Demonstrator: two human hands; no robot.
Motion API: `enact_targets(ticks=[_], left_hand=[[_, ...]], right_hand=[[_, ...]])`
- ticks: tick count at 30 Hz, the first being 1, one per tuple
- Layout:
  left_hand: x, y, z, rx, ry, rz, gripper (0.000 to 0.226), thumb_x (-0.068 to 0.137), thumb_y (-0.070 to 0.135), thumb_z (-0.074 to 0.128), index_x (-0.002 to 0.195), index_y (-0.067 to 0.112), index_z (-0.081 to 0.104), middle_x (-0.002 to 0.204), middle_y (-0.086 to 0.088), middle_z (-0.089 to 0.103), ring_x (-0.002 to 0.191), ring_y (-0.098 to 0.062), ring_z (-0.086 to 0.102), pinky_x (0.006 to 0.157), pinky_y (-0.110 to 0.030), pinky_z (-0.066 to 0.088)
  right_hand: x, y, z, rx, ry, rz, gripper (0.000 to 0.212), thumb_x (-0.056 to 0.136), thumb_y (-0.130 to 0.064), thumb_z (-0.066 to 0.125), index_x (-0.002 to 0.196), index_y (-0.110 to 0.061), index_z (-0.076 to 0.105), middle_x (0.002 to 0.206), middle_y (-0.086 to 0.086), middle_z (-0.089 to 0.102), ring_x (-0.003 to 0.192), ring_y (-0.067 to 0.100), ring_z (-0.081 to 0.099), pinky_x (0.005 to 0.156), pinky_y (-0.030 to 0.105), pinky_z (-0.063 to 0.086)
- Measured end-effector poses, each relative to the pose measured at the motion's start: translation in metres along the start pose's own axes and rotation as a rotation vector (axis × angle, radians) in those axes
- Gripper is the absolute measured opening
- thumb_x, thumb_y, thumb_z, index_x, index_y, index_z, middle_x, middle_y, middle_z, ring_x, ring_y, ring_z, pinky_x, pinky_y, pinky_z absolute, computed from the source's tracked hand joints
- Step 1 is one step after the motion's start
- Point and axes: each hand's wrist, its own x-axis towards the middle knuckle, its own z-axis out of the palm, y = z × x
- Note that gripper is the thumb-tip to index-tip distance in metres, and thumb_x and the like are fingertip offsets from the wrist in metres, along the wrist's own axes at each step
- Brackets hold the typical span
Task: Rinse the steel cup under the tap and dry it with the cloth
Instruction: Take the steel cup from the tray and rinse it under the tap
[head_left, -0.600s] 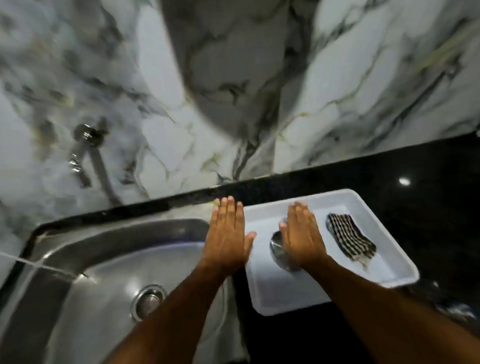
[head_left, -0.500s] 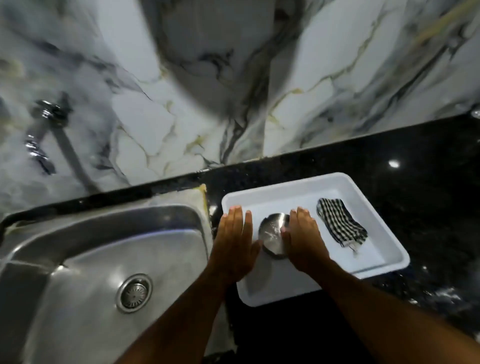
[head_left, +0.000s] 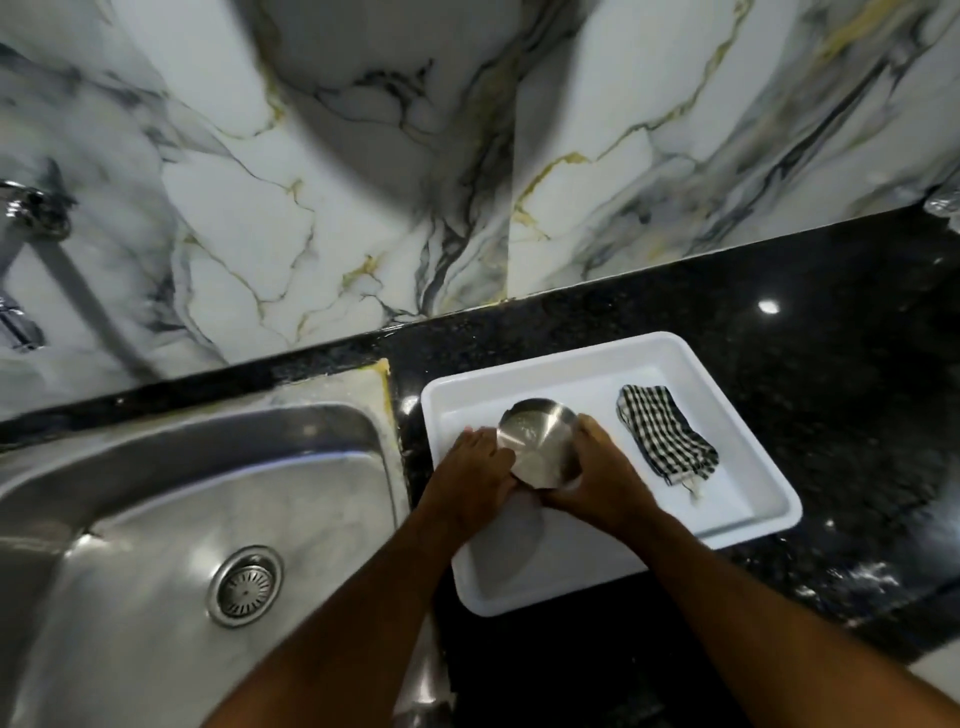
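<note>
The steel cup (head_left: 537, 441) is over the white tray (head_left: 737, 405), tilted so its shiny base faces me. My left hand (head_left: 475, 470) cups its left side and my right hand (head_left: 602, 480) wraps its right side and bottom. A folded black-and-white checked cloth (head_left: 665, 436) lies in the tray just right of my right hand. The chrome tap (head_left: 21, 260) is on the marble wall at the far left edge, mostly cut off.
A steel sink (head_left: 171, 519) with a round drain (head_left: 245, 585) lies left of the tray. The tray rests on a black granite counter (head_left: 841, 364). A marble wall rises behind. A shiny object (head_left: 943, 200) peeks in at the far right.
Both hands went from lying flat beside the cup to closing around it. The cup has tipped up off the tray floor. My view has swung right, pushing the tap to the edge.
</note>
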Motion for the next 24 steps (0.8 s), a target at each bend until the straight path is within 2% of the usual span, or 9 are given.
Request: enact_targets(ticks=[6, 11, 13, 15, 16, 18, 20, 22, 24], left_hand=[[-0.057, -0.066, -0.08, -0.282, 0.384, -0.06, 0.031, 0.079, 0.017, 0.078, 0.1, -0.003, 0.07, 0.117, -0.028, 0.067, 0.119, -0.043, 0.059, 0.104, -0.061, 0.043], [-0.15, -0.15, -0.12, -0.482, 0.57, -0.245, 0.034, 0.078, 0.013, 0.081, 0.106, -0.001, 0.069, 0.13, -0.021, 0.063, 0.127, -0.027, 0.057, 0.105, -0.04, 0.047], [-0.186, -0.176, -0.124, -0.627, 0.632, -0.335, 0.033, 0.079, 0.013, 0.079, 0.108, 0.008, 0.065, 0.117, -0.017, 0.069, 0.113, -0.012, 0.066, 0.091, -0.028, 0.055], [-0.222, -0.202, -0.123, -0.833, 0.65, -0.457, 0.045, 0.085, 0.015, 0.074, 0.126, 0.017, 0.055, 0.092, -0.009, 0.07, 0.09, -0.003, 0.072, 0.071, -0.012, 0.055], [-0.235, -0.215, -0.121, -0.948, 0.669, -0.534, 0.053, 0.088, 0.017, 0.071, 0.136, 0.02, 0.047, 0.092, -0.004, 0.07, 0.084, -0.006, 0.073, 0.07, -0.013, 0.055], [-0.248, -0.237, -0.115, -1.181, 0.767, -0.715, 0.064, 0.094, 0.021, 0.063, 0.148, 0.019, 0.028, 0.107, -0.009, 0.071, 0.086, -0.019, 0.072, 0.073, -0.03, 0.059], [-0.255, -0.261, -0.112, -1.371, 0.851, -0.889, 0.061, 0.099, 0.024, 0.053, 0.151, 0.018, 0.022, 0.111, -0.014, 0.067, 0.085, -0.024, 0.067, 0.066, -0.037, 0.058], [-0.256, -0.282, -0.112, -1.596, 0.888, -0.994, 0.045, 0.101, 0.03, 0.047, 0.142, 0.012, 0.04, 0.116, -0.016, 0.067, 0.093, -0.029, 0.069, 0.066, -0.039, 0.059], [-0.257, -0.302, -0.11, -1.83, 0.924, -1.034, 0.036, 0.102, 0.034, 0.043, 0.125, 0.009, 0.058, 0.113, -0.019, 0.071, 0.097, -0.036, 0.07, 0.076, -0.051, 0.06]], right_hand=[[0.031, -0.11, -0.001, -0.059, 0.094, -0.222, 0.105, 0.044, -0.074, 0.079, 0.135, -0.033, 0.046, 0.135, -0.016, 0.043, 0.106, -0.007, 0.042, 0.089, 0.021, 0.043], [0.052, -0.227, 0.061, -0.008, 0.05, -0.419, 0.074, 0.047, -0.068, 0.082, 0.102, -0.019, 0.072, 0.138, -0.015, 0.046, 0.109, 0.005, 0.059, 0.091, 0.024, 0.051], [0.055, -0.267, 0.098, 0.017, 0.014, -0.456, 0.076, 0.048, -0.071, 0.081, 0.102, -0.017, 0.074, 0.135, -0.009, 0.051, 0.107, 0.011, 0.062, 0.09, 0.031, 0.053], [0.055, -0.304, 0.137, 0.034, -0.008, -0.462, 0.074, 0.048, -0.073, 0.08, 0.094, -0.015, 0.074, 0.13, -0.007, 0.055, 0.098, 0.011, 0.064, 0.083, 0.031, 0.054], [0.055, -0.32, 0.155, 0.039, -0.024, -0.454, 0.072, 0.048, -0.072, 0.081, 0.091, -0.014, 0.074, 0.13, -0.006, 0.055, 0.095, 0.01, 0.063, 0.08, 0.03, 0.054], [0.053, -0.342, 0.186, 0.055, -0.041, -0.435, 0.064, 0.048, -0.069, 0.08, 0.087, -0.018, 0.072, 0.133, -0.004, 0.055, 0.095, 0.01, 0.062, 0.081, 0.029, 0.055], [0.052, -0.362, 0.215, 0.057, -0.065, -0.411, 0.067, 0.048, -0.069, 0.08, 0.092, -0.019, 0.072, 0.137, 0.0, 0.054, 0.102, 0.012, 0.061, 0.087, 0.03, 0.054], [0.051, -0.376, 0.237, 0.048, -0.101, -0.383, 0.076, 0.049, -0.069, 0.081, 0.101, -0.014, 0.072, 0.145, 0.003, 0.048, 0.11, 0.014, 0.06, 0.094, 0.033, 0.052], [0.053, -0.39, 0.257, 0.025, -0.114, -0.381, 0.075, 0.05, -0.072, 0.079, 0.099, -0.015, 0.072, 0.149, 0.005, 0.046, 0.111, 0.015, 0.06, 0.094, 0.031, 0.052]])
